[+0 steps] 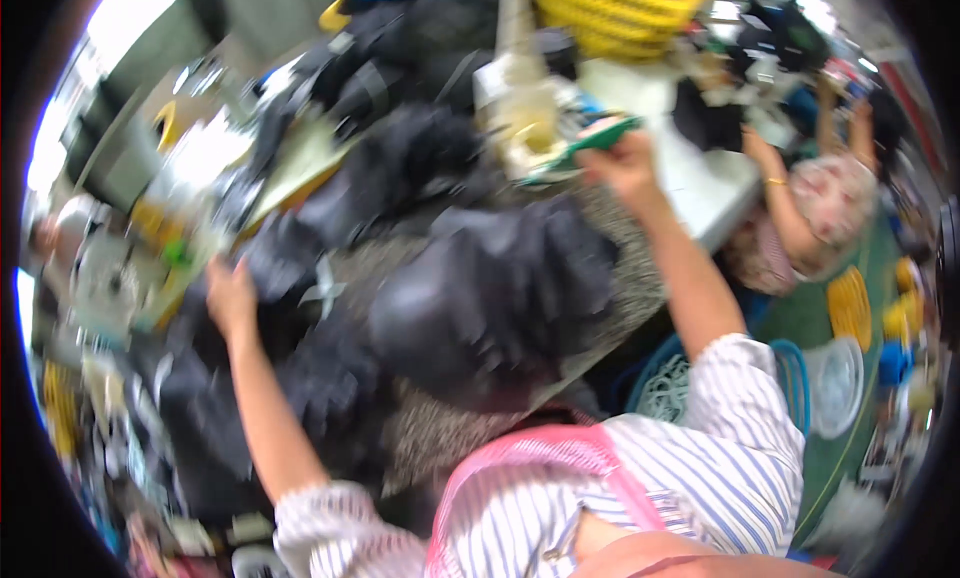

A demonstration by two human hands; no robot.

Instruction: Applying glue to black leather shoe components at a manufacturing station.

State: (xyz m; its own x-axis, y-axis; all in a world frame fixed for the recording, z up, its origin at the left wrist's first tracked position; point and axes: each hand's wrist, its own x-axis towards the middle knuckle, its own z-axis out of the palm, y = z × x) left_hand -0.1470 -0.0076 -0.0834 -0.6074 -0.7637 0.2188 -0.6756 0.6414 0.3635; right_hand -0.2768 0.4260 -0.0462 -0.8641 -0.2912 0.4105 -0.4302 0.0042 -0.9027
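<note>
My right hand [625, 166] reaches forward, its fingers closed on the edge of a flat green object [605, 134] whose kind the blur hides. That object lies by a pale, box-like device [518, 103] with a yellowish part. My left hand [232, 296] is stretched out at the left over glossy black moulded pieces [275, 263]; its fingers are smeared, and any hold is unclear. Between my arms, a large rounded stack of black cup-like pieces [450, 303] rests on the speckled grey tabletop [430, 433].
More black pieces [420, 143] heap up at the back. A yellow basket [625, 13] stands behind the white table [690, 183]. Another person's arm [790, 213] is at the right. A blue basket [665, 383] holds pale strips beside me. Another person [75, 223] is at the far left.
</note>
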